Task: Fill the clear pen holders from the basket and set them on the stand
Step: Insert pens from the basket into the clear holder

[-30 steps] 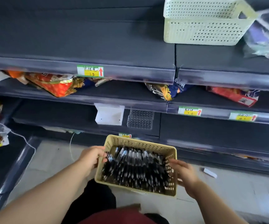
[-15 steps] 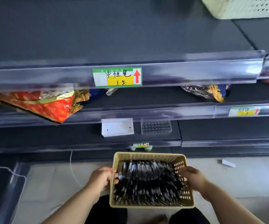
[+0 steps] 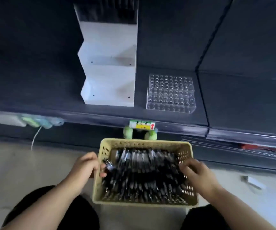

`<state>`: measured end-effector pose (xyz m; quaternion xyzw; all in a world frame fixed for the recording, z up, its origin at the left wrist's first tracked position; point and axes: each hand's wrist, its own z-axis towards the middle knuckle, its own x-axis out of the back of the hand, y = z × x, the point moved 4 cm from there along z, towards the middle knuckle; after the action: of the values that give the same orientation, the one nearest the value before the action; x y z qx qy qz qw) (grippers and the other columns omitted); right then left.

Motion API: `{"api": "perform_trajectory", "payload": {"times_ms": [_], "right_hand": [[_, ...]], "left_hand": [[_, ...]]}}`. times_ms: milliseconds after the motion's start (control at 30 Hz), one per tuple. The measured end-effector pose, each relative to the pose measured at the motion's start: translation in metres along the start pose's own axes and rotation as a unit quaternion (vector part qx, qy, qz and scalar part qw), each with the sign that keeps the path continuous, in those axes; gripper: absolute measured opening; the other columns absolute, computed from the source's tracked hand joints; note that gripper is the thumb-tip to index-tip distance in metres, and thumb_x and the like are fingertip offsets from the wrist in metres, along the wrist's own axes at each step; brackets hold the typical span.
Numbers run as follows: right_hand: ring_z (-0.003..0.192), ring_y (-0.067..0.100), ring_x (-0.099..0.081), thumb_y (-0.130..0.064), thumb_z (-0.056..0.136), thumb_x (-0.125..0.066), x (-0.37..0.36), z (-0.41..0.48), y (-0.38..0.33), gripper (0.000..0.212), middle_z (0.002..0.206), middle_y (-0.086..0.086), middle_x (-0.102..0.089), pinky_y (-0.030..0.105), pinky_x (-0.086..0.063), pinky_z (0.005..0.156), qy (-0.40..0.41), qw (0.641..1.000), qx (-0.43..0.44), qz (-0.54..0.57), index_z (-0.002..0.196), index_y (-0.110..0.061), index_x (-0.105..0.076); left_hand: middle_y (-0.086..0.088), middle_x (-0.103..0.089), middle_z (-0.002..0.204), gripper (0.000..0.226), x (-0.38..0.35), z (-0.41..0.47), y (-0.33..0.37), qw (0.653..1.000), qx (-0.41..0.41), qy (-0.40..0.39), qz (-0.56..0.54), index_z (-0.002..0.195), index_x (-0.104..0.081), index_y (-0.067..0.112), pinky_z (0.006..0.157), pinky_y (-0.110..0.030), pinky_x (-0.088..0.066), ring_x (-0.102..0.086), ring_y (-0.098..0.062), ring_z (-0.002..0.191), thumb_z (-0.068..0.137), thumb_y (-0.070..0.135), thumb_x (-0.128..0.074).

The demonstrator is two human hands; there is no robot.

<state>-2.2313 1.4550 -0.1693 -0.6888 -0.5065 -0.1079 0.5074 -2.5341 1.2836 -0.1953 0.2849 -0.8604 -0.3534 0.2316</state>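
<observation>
Head view, looking down from a crouch. We see a cream perforated basket (image 3: 144, 142) held low in front of a dark shelf (image 3: 34, 90), its far rim just below the shelf's front lip, where 1 yellow and green price label (image 3: 141, 125) sits. The basket is heaped with black pens (image 3: 142, 173), too many and too blurred to count.

The left hand (image 3: 87, 165) grips the basket's left wall, fingers curled outside and thumb hooked over the rim. The right hand (image 3: 198, 173) grips the right wall, with its fingers curled over the rim.

On the shelf, a white stepped stand (image 3: 110, 68) stands left of centre. Just to its right, apart from it, sits 1 clear pen holder (image 3: 170, 93), a block of small holes holding no pens. The stand shows 2 bare steps; its top level holds dark upright shapes we cannot make out.

Bare shelf stretches left of the stand and right of the holder, up to a vertical seam in the shelving. Pale floor (image 3: 14, 165) lies open on both sides of the basket, with 1 thin white cable (image 3: 35, 138) at the left and 1 small white scrap (image 3: 253, 181) at the right. 2 dark-clad knees frame the bottom edge.

Compared with half a second ago, the view has dropped and moved closer. The upper shelves with snack packets are gone from sight, and the stand and holder loom larger. Both hands keep their grip on the basket.
</observation>
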Motion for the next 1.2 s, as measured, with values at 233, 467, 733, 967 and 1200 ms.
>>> {"api": "perform_trajectory", "payload": {"times_ms": [233,467,733,967,1200], "right_hand": [[0.038,0.000,-0.047,-0.034,0.087,-0.058,-0.038,-0.031,0.025,0.018,0.055,-0.001,-0.058,0.013,-0.035,0.038,0.073,0.989,0.030,0.127,0.075,-0.021,-0.063],[0.043,0.003,-0.049,-0.041,0.086,-0.056,-0.036,-0.089,0.034,0.024,0.046,-0.011,-0.054,0.027,-0.039,0.054,0.085,0.983,0.046,0.156,0.072,-0.022,-0.059],[0.070,0.022,-0.063,-0.044,0.087,-0.054,-0.022,-0.067,0.054,0.021,0.077,0.005,-0.065,0.033,-0.052,0.070,0.079,0.997,-0.004,0.025,0.083,-0.024,-0.058],[0.072,0.020,-0.064,-0.052,0.084,-0.051,-0.027,-0.021,0.071,0.022,0.083,0.006,-0.065,0.028,-0.050,0.069,-0.031,0.997,-0.061,-0.045,0.080,-0.030,-0.053],[0.060,0.016,-0.057,-0.038,0.087,-0.058,-0.014,-0.002,0.077,0.016,0.070,0.003,-0.064,0.026,-0.045,0.058,-0.012,0.998,-0.052,0.032,0.081,-0.023,-0.054]], "left_hand": [[-0.009,-0.071,0.074,0.030,0.020,-0.041,-0.029,0.990,-0.130,-0.012,0.054,0.059,-0.063,0.012,0.064,-0.032,-0.045,-0.068,-0.027,0.056,0.074,-0.010,-0.049],[-0.012,-0.057,0.074,0.019,0.010,-0.069,-0.029,0.995,-0.097,-0.027,-0.012,0.069,-0.058,0.004,0.057,-0.029,-0.045,-0.054,-0.023,0.051,0.076,-0.011,-0.049],[0.000,-0.065,0.094,0.017,-0.025,-0.078,-0.025,0.985,-0.121,-0.044,0.116,0.088,-0.066,0.016,0.063,-0.023,-0.043,-0.067,-0.016,0.066,0.087,0.005,-0.053],[0.005,-0.063,0.093,0.016,-0.061,-0.033,0.016,0.963,-0.144,-0.070,0.218,0.092,-0.063,0.026,0.068,-0.024,-0.042,-0.069,-0.014,0.073,0.089,0.015,-0.052],[-0.001,-0.066,0.100,0.013,-0.082,-0.004,0.026,0.955,-0.118,-0.122,0.243,0.095,-0.063,0.024,0.061,-0.023,-0.039,-0.070,-0.016,0.076,0.088,0.018,-0.055]]}}
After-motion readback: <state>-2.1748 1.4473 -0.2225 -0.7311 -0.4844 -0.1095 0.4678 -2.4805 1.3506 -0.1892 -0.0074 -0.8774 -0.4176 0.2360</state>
